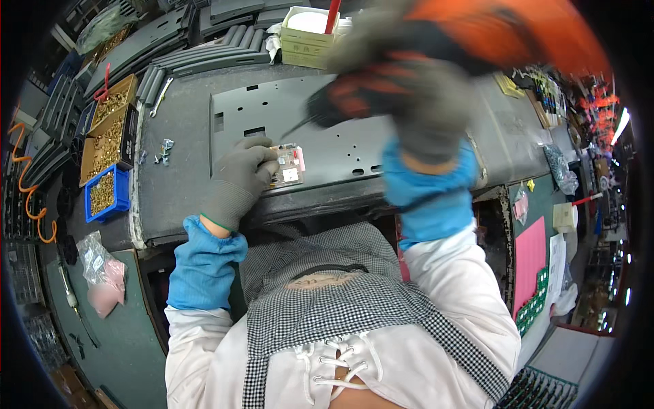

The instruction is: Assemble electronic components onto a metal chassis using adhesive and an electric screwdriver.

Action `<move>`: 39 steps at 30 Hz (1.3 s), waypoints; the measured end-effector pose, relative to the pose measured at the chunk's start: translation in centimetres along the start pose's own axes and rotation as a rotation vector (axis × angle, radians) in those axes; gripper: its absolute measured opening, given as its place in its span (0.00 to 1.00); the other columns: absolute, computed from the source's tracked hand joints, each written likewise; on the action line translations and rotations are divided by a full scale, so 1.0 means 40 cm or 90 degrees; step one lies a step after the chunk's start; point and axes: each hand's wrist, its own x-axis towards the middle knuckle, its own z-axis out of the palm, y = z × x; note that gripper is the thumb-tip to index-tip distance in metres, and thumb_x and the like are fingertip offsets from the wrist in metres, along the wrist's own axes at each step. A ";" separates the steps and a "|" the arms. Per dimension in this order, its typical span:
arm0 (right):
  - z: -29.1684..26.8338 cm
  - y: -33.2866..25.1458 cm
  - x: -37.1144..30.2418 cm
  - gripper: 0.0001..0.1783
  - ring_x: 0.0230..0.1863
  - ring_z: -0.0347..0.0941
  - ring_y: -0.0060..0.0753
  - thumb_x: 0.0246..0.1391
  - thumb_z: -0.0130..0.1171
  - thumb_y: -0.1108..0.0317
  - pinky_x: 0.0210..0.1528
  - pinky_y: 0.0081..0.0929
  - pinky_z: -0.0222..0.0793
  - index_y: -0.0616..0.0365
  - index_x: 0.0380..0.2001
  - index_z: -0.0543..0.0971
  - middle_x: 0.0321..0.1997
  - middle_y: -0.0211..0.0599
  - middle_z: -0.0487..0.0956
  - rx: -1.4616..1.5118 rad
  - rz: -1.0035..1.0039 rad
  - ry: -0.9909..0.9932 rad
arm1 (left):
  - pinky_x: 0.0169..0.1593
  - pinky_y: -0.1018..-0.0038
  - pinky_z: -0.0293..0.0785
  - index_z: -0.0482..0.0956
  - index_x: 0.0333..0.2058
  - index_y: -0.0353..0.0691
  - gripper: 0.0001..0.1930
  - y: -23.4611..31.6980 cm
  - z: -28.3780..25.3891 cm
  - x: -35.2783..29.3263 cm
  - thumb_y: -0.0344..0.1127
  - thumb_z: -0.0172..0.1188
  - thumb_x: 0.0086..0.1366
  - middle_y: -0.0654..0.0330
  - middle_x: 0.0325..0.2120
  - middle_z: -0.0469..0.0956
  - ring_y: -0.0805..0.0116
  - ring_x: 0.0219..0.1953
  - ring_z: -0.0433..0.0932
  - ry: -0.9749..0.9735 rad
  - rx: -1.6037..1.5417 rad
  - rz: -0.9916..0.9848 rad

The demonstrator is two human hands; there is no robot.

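A flat dark grey metal panel [235,112] with round and square holes lies on the workbench. On its near edge rests a small circuit module [290,165] with white and red parts. My left hand [244,176], in a grey glove, has its fingers curled over the module's left side, pressing it to the panel. My right hand [436,112], gloved too and blurred by motion, is closed around a black and orange power screwdriver [354,95]. Its thin bit points down and left, above the panel and apart from the module.
A large blurred orange shape [504,34] covers the upper right; I cannot make it out. Brass-coloured fasteners fill a blue bin [109,195] and cardboard boxes [105,146] at left. A wrench [161,97] and small loose hardware [164,151] lie nearby. Behind are grey metal parts [225,51].
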 end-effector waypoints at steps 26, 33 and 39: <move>-0.359 -0.349 -0.298 0.40 0.28 0.74 0.20 0.44 0.66 0.78 0.33 0.23 0.72 0.69 0.64 0.66 0.30 0.28 0.78 -0.652 -0.081 0.598 | 0.58 0.64 0.74 0.82 0.51 0.41 0.27 0.316 0.319 0.728 0.55 0.58 0.61 0.47 0.50 0.81 0.52 0.54 0.79 -0.113 0.332 -0.028; -0.366 -0.354 -0.310 0.42 0.31 0.75 0.21 0.43 0.67 0.77 0.38 0.24 0.73 0.70 0.64 0.64 0.30 0.29 0.79 -0.649 -0.071 0.567 | 0.35 0.74 0.77 0.79 0.50 0.36 0.28 0.399 0.142 0.679 0.56 0.56 0.65 0.54 0.39 0.82 0.69 0.34 0.82 -0.263 -0.126 -0.121; -0.358 -0.348 -0.323 0.41 0.29 0.76 0.22 0.44 0.66 0.76 0.35 0.24 0.74 0.71 0.64 0.63 0.30 0.31 0.79 -0.660 -0.112 0.585 | 0.27 0.72 0.71 0.84 0.33 0.38 0.27 0.454 0.126 0.588 0.61 0.57 0.64 0.61 0.23 0.75 0.69 0.23 0.74 -0.335 0.113 -0.121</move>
